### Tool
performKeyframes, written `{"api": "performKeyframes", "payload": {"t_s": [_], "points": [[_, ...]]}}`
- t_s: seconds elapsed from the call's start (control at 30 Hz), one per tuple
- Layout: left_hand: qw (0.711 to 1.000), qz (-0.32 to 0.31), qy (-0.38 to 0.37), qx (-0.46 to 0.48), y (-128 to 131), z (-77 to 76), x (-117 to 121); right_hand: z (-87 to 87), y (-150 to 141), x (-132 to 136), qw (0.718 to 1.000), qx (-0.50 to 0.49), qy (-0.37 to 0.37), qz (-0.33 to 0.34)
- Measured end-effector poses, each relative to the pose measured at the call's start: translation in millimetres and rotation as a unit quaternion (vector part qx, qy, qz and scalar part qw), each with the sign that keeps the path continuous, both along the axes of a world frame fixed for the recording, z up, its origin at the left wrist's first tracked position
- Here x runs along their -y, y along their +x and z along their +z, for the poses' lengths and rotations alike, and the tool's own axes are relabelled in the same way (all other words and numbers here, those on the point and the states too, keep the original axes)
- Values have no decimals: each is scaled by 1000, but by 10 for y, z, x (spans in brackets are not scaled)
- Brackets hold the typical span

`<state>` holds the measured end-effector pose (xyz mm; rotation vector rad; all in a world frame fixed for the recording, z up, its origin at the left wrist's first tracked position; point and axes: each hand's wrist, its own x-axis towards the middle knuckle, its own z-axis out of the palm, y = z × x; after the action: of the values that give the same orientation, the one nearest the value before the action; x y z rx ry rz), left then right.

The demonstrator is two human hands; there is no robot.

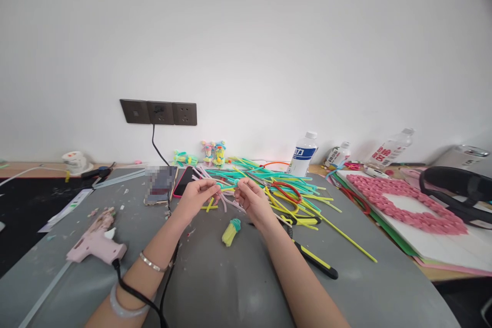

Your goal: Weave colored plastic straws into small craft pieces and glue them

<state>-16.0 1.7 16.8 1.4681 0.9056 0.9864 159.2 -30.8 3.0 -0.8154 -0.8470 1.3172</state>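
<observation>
Between my two hands runs a short teal pipe cleaner (226,186), its middle showing in the gap. My left hand (200,196) pinches one end; the fingers of my right hand (251,200) close on the other, where it looks curled. Below them on the grey mat lies a small yellow bundle with a teal wrapped top (231,232). Behind my hands spreads a loose pile of teal, yellow and lilac pipe cleaners (307,187). Red-handled scissors (286,190) rest on that pile. Pliers with black and yellow handles (315,260) lie beside my right forearm.
A pink glue gun (96,246) lies at left, its black cord passing my left forearm. Phones (182,182) lie behind my left hand. Small pipe-cleaner figures (214,154) and a bottle (303,156) stand near the wall. A pink heart-shaped wreath (407,205) lies at right.
</observation>
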Motion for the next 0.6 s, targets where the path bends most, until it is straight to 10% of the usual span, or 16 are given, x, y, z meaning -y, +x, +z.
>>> {"api": "performKeyframes", "payload": {"t_s": [0.6], "points": [[999,-7,-37,17,-13,-39,-18,27,147,15,978,198,59,-1]]}}
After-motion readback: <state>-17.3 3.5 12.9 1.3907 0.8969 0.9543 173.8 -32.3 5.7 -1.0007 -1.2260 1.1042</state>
